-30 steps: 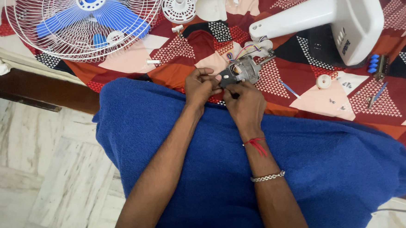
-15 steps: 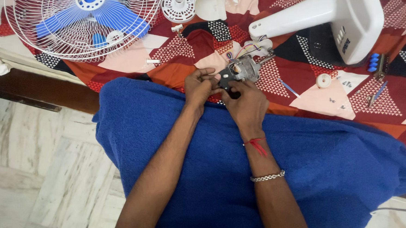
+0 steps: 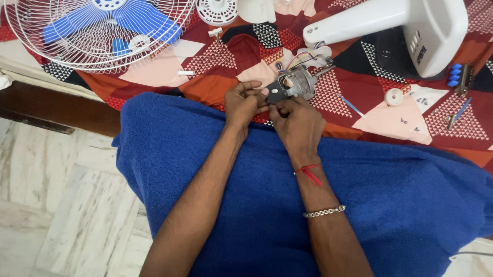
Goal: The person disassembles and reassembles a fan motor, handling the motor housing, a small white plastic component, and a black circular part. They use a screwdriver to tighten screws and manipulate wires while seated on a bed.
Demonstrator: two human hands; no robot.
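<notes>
**Fan motor held in both hands, shaft up and to the right**

Motor (image 3: 295,84): grey metal body, resting at near edge of patterned red cloth (image 3: 366,114), just beyond blue towel (image 3: 400,203) over lap. Long axis on a diagonal, lower left to upper right; thin shaft end aimed up-right toward white fan stand (image 3: 399,23), black back plate end aimed down-left toward the hands. Coloured wires (image 3: 301,58) leaving top of motor, running toward stand neck.

Left hand (image 3: 244,103): fingers curled, tips pinching black plate end of motor from the left. Right hand (image 3: 299,123): closed on near underside of motor, thumb and fingertips against body; whether something small sits between those fingers, cannot tell. Red thread and metal bracelet on right wrist.

Relative to motor: wire fan cage with blue blades (image 3: 103,21) well to upper left; round white vented cap (image 3: 216,4) above-left; white housing cup (image 3: 257,3) straight above; small white peg (image 3: 186,73) to left. Blue screwdriver (image 3: 350,105) just right; white knob (image 3: 394,96) farther right, loose screws (image 3: 413,123) near it; blue-handled tools (image 3: 460,76) at far right.
</notes>
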